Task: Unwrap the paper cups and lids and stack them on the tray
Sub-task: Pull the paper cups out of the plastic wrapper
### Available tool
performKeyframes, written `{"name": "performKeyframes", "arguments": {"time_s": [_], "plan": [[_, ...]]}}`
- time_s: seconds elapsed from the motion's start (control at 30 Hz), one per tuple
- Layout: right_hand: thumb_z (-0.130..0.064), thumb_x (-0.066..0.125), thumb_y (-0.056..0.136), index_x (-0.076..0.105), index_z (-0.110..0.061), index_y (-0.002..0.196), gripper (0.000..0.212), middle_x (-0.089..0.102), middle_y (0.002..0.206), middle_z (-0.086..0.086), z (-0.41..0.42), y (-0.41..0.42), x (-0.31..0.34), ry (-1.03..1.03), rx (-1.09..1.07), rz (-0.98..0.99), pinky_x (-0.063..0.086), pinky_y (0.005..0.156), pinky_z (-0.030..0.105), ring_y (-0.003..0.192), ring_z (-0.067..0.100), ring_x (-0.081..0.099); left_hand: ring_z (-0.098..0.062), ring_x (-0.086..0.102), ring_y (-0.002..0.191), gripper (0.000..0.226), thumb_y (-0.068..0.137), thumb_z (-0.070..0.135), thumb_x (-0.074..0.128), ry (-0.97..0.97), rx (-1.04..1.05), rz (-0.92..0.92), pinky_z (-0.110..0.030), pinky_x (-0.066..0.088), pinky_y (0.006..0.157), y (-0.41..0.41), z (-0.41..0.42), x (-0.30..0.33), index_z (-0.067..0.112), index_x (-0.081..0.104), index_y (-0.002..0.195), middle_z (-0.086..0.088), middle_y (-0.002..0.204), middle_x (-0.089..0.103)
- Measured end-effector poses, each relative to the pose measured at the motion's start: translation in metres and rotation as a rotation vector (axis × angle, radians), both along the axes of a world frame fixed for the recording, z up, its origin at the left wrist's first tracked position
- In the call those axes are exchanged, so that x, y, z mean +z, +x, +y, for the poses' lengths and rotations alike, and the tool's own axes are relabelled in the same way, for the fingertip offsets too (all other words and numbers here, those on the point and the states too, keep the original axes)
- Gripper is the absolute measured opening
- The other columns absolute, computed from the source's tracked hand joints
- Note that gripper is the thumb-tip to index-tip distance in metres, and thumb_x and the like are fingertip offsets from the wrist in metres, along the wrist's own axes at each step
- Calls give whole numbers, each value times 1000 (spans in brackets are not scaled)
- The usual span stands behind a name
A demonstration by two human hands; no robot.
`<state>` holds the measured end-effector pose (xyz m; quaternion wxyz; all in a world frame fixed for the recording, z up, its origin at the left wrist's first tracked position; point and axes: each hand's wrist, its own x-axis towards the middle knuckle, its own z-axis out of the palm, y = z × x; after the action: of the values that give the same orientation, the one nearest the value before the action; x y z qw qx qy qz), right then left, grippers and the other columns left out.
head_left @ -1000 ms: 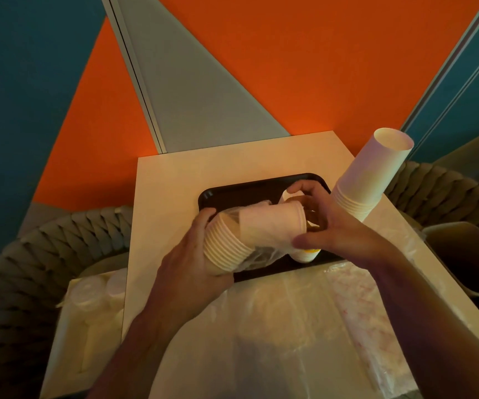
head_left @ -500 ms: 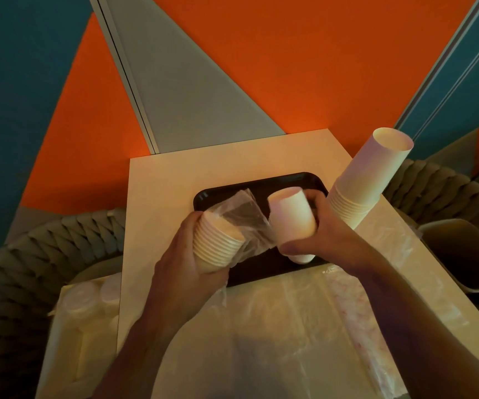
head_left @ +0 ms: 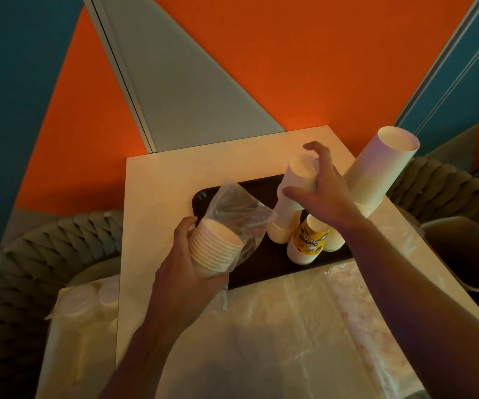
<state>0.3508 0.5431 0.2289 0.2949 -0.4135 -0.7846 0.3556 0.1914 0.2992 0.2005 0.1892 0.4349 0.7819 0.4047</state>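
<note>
Gripping a nested stack of white paper cups [head_left: 218,249] still half sheathed in clear plastic wrap [head_left: 237,205], the left hand [head_left: 183,272] curls round its lower end above the near left part of the black rectangular tray [head_left: 203,197]. The right hand [head_left: 323,191] has its grip pinching the top of a tilted white cup stack [head_left: 293,197] on the tray, thumb on the near side, fingers arched over the rim. A yellow printed cup [head_left: 307,240] stands just beside it. A tall cup stack [head_left: 382,171] leans at the beige tabletop's [head_left: 157,197] right edge.
</note>
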Motion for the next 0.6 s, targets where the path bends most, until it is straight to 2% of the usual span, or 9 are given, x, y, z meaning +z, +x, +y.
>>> {"name": "performKeyframes", "arguments": {"time_s": [0.07,0.13,0.27,0.43,0.53,0.6], "plan": [[-22,79,80,37,-37,141,76,54,124,5,5,-3,-9,91,42,-128,39,82,33,106,25,52,-10,56,104,98,66,36,92,2,6,-1,-18,50,72,-1,-2,-2,46,24,136,19,121,48],[-26,80,81,42,-35,137,68,55,123,8,9,-7,-17,128,46,-204,38,81,33,106,28,53,-8,57,101,96,66,36,92,6,12,-2,-17,50,70,-1,-3,-3,45,26,134,21,116,48],[-34,86,75,46,-27,129,67,58,109,4,13,-10,-22,188,11,-324,39,76,36,101,32,55,-7,58,100,94,66,39,92,11,8,8,-23,54,71,-4,-2,-3,45,26,133,24,114,48],[-57,78,79,52,-33,127,59,59,122,0,15,-13,-21,277,-14,-544,42,70,36,105,29,59,-7,56,101,96,67,40,91,4,9,10,-22,53,73,-6,-3,-3,45,24,135,23,117,46],[-57,77,79,55,-27,125,59,56,121,2,18,-16,-20,231,25,-614,45,72,37,104,30,59,-2,54,95,96,67,40,91,8,-8,33,-17,50,69,-4,-2,-2,47,21,133,30,112,42],[-47,77,80,51,-22,130,62,49,128,7,21,-19,-19,118,55,-639,49,83,43,111,35,56,-4,55,97,96,67,39,91,12,-23,43,-18,51,70,-4,-1,-2,49,20,131,31,111,42]]}}
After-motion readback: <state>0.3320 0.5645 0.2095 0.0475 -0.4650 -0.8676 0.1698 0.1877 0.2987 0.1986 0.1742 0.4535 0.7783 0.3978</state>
